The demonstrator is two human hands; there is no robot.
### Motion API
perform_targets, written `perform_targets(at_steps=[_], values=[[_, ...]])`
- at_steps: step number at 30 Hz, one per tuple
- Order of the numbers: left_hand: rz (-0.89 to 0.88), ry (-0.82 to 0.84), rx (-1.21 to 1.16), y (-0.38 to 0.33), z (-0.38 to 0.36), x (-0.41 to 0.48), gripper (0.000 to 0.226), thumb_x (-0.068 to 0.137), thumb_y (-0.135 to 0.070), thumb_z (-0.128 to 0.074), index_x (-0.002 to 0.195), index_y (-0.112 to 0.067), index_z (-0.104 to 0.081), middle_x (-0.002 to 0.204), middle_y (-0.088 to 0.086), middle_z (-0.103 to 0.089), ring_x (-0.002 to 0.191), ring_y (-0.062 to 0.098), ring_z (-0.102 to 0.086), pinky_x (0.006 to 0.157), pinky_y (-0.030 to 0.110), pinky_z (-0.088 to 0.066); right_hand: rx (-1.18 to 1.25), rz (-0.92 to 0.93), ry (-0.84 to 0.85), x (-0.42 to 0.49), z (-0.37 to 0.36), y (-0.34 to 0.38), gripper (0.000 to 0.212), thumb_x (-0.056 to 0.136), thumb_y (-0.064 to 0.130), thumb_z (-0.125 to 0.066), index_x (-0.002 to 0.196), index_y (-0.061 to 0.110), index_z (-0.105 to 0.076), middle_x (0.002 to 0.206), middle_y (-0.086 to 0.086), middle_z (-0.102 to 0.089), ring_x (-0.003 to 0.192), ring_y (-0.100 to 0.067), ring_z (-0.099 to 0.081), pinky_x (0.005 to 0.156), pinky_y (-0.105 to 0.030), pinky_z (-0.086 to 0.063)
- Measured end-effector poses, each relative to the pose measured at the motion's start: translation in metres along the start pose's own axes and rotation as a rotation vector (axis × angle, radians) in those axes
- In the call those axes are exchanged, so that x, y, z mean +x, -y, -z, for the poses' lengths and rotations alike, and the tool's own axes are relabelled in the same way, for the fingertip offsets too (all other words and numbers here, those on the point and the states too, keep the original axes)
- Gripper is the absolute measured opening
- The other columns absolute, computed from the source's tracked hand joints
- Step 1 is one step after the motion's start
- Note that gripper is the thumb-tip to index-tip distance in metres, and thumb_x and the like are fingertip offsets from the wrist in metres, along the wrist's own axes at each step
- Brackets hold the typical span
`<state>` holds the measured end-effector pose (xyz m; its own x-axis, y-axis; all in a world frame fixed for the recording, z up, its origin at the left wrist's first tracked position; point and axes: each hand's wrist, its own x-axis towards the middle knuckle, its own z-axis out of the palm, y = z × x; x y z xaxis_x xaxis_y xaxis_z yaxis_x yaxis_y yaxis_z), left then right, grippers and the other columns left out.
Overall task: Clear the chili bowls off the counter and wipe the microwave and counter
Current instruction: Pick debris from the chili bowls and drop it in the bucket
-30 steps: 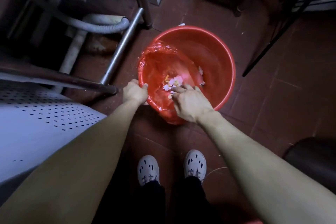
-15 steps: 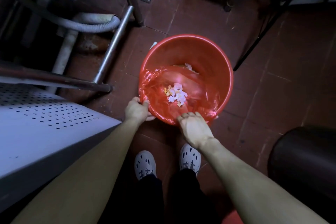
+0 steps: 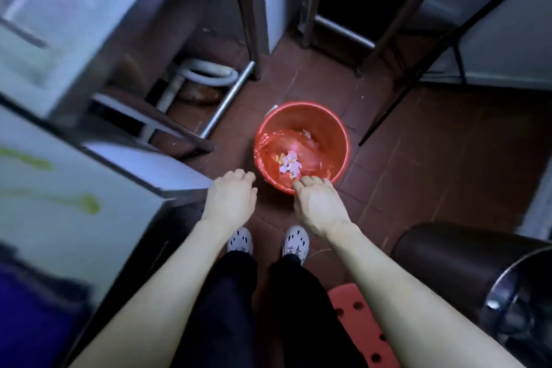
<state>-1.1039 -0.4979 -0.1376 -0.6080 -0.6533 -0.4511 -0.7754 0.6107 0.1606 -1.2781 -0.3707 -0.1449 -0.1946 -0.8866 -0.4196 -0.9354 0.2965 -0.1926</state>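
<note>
The person stands looking straight down, both bare forearms reaching forward and down from the bottom edge of the view, backs of the hands upward. The left hand hangs just beside the left side of the red bucket, apart from it, its fingers loosely curled under and nothing in its grasp. The right hand is bent at the wrist over the bucket's near rim, fingers folded downward. Their tips are hidden, so I cannot tell whether they pinch the red liner bag or merely hang above it.

The bucket stands on the brown tiled floor, ahead of the white shoes. The liner covers its near and left wall, and a small heap of pale and orange scraps lies in the bottom.

Along the left edge runs a blurred pale surface, probably the counter, with green smears near its front edge. A white hose curls on the floor beneath the metal legs at the far left. A dark round bin sits at the floor's near right corner, and a red perforated stool shows just beside the person's right leg.
</note>
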Motion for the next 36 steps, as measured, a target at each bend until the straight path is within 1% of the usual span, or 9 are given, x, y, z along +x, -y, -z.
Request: perform_targets(at_steps=[4,7,10,12,16,20,25,32,36], values=[[-0.037,-0.274,-0.036,0.003,0.088,-0.095,0.03,0.1,-0.034,-0.056,0.121,-0.018,-0.07,0.116,0.001,-0.067,0.108,0.028,-0.064,0.092,0.046,-0.056,-0.052,0.112,-0.144,-0.027,0.092,0.051,0.028,0.087,0.015,-0.067,0.113,0.011,-0.073,0.108,-0.013,-0.073,0.105,-0.04,-0.068,0.09,-0.048,-0.053],[0.031,-0.485,-0.14,0.03,0.136,-0.169,0.026,0.099,-0.029,-0.065,0.121,-0.018,-0.072,0.118,0.0,-0.068,0.108,0.026,-0.066,0.091,0.046,-0.058,-0.06,0.268,-0.238,-0.033,0.144,0.112,0.01,0.091,0.018,-0.065,0.098,0.014,-0.071,0.096,-0.009,-0.07,0.09,-0.037,-0.066,0.08,-0.047,-0.054],[0.166,-0.664,-0.122,0.079,0.159,-0.245,0.024,0.102,-0.026,-0.062,0.12,-0.015,-0.072,0.117,0.003,-0.069,0.107,0.027,-0.064,0.094,0.045,-0.054,-0.053,0.492,-0.317,-0.03,0.17,0.19,0.007,0.091,0.017,-0.063,0.092,0.013,-0.068,0.089,-0.009,-0.065,0.083,-0.037,-0.063,0.073,-0.047,-0.053],[0.349,-0.687,-0.107,0.116,0.154,-0.298,0.026,0.101,-0.026,-0.061,0.122,-0.014,-0.071,0.117,0.004,-0.068,0.106,0.029,-0.064,0.094,0.047,-0.054,-0.025,0.645,-0.337,-0.027,0.173,0.251,0.009,0.087,0.013,-0.063,0.092,0.01,-0.069,0.087,-0.011,-0.065,0.081,-0.04,-0.063,0.069,-0.048,-0.053],[0.784,-0.575,-0.161,0.173,0.111,-0.415,0.019,0.096,-0.024,-0.065,0.114,-0.018,-0.07,0.112,0.004,-0.065,0.098,0.035,-0.068,0.085,0.049,-0.057,-0.012,0.87,-0.256,-0.049,0.16,0.376,0.006,0.084,0.012,-0.072,0.084,0.01,-0.066,0.082,-0.013,-0.064,0.078,-0.04,-0.065,0.061,-0.044,-0.052],[1.041,-0.511,-0.263,0.205,0.074,-0.503,0.015,0.097,-0.026,-0.066,0.111,-0.021,-0.067,0.114,0.002,-0.062,0.094,0.034,-0.07,0.076,0.05,-0.06,0.002,1.086,-0.124,-0.08,0.128,0.47,0.006,0.086,0.012,-0.068,0.082,0.009,-0.063,0.083,-0.015,-0.062,0.08,-0.041,-0.063,0.067,-0.046,-0.052],[1.129,-0.488,-0.35,0.272,0.044,-0.547,0.016,0.098,-0.028,-0.066,0.114,-0.022,-0.067,0.119,0.002,-0.061,0.1,0.034,-0.071,0.079,0.049,-0.058,-0.02,1.021,0.012,-0.087,0.096,0.55,0.018,0.096,0.015,-0.059,0.108,0.007,-0.07,0.106,-0.014,-0.068,0.097,-0.041,-0.065,0.075,-0.048,-0.056],[0.945,-0.552,-0.372,0.391,0.052,-0.534,0.018,0.098,-0.023,-0.067,0.115,-0.018,-0.071,0.11,0.004,-0.067,0.097,0.036,-0.07,0.076,0.044,-0.056,0.104,0.678,0.111,-0.06,0.075,0.649,0.032,0.104,0.022,-0.056,0.133,0.011,-0.067,0.127,-0.015,-0.065,0.112,-0.04,-0.065,0.09,-0.044,-0.054],[0.882,-0.564,-0.558,0.419,0.053,-0.513,0.023,0.1,-0.028,-0.067,0.119,-0.014,-0.069,0.11,0.009,-0.074,0.101,0.038,-0.071,0.08,0.048,-0.059,0.13,0.557,0.184,-0.047,0.061,0.674,0.036,0.105,0.015,-0.054,0.139,0.01,-0.066,0.13,-0.019,-0.064,0.118,-0.04,-0.065,0.099,-0.042,-0.053]])
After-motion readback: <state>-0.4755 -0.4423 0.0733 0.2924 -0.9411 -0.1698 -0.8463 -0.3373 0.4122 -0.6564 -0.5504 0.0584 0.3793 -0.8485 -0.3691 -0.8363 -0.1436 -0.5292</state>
